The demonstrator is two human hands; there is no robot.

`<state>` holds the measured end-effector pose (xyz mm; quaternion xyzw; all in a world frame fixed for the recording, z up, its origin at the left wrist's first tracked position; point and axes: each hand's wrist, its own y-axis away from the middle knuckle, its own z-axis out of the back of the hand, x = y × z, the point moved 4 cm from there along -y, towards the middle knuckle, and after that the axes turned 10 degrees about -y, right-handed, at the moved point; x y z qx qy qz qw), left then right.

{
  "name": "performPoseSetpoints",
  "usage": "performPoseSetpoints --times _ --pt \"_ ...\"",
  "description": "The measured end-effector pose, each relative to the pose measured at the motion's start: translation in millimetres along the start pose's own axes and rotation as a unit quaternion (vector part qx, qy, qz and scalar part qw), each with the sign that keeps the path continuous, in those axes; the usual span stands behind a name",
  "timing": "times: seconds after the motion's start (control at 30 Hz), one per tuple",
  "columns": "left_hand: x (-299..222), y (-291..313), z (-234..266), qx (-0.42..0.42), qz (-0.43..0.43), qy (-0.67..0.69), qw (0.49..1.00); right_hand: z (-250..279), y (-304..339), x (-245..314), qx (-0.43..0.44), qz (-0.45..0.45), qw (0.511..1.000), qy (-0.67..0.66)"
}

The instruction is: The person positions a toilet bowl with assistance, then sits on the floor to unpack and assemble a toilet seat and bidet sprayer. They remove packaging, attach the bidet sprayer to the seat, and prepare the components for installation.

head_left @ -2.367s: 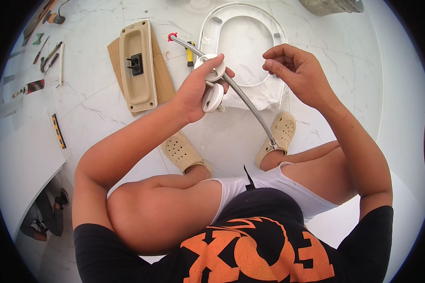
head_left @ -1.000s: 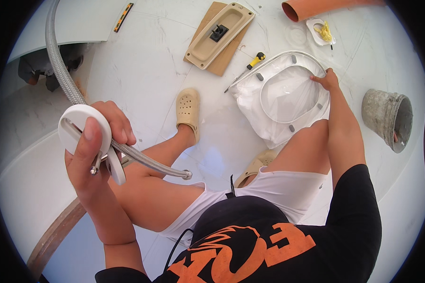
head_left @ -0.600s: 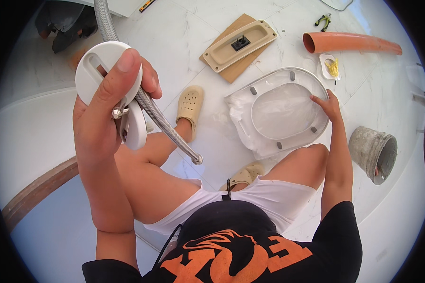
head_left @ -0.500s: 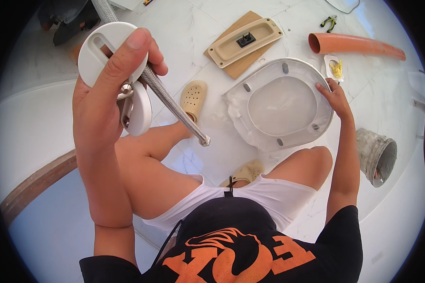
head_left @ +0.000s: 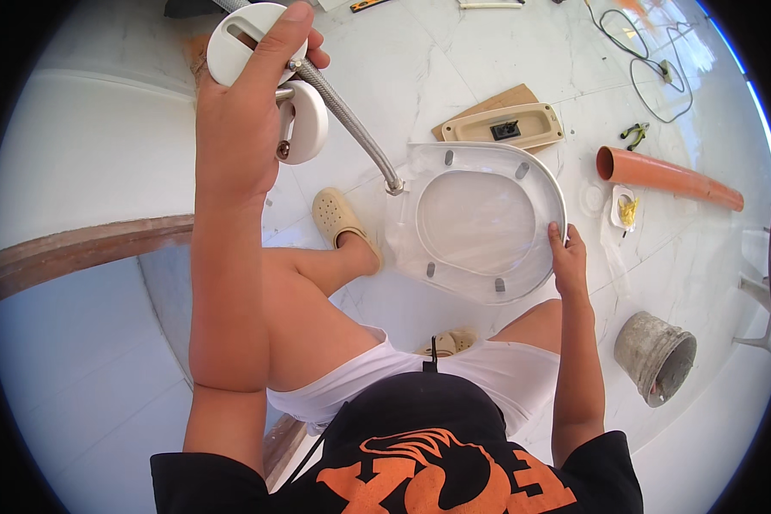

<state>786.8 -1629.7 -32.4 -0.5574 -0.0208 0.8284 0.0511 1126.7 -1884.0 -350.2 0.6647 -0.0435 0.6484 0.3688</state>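
Observation:
Up at the left, my left hand [head_left: 236, 146] is closed around white slotted disc-shaped fittings [head_left: 313, 128] with metal hinge-like parts. A braided metal hose [head_left: 344, 111] is in the same grip, its nut end hanging toward the seat's left edge. My right hand [head_left: 570, 261] grips the right rim of a white toilet seat [head_left: 471, 161], thumb on top, other fingers partly hidden beneath. Clear plastic film seems to cover the seat, and several grey pads show on its ring. The seat is held above the floor in front of my knees.
Beyond the seat, a beige recessed fixture [head_left: 463, 128] lies on a brown board [head_left: 510, 98]. To the right are an orange pipe [head_left: 677, 178], pliers [head_left: 635, 134], a small white tray [head_left: 623, 218] with yellow bits, and a dirty bucket [head_left: 638, 343]. A cable [head_left: 634, 56] lies behind.
My left hand has moved right and farther up with the fittings and hose. The seat has turned and shifted slightly left, still in my right hand. The view has shifted too.

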Motion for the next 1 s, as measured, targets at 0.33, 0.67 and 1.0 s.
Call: performPoseSetpoints --times 0.33,0.67,1.0 --pt "-15 13 16 -0.078 -0.001 0.065 0.995 -37 24 -163 0.003 -0.217 0.975 -0.039" --pt "-23 22 34 -0.104 0.017 0.055 0.993 -58 11 -159 0.26 -0.235 0.714 0.606" --pt "-10 16 69 -0.057 0.02 0.214 0.975 -255 -36 -56 0.298 0.117 0.801 0.505"
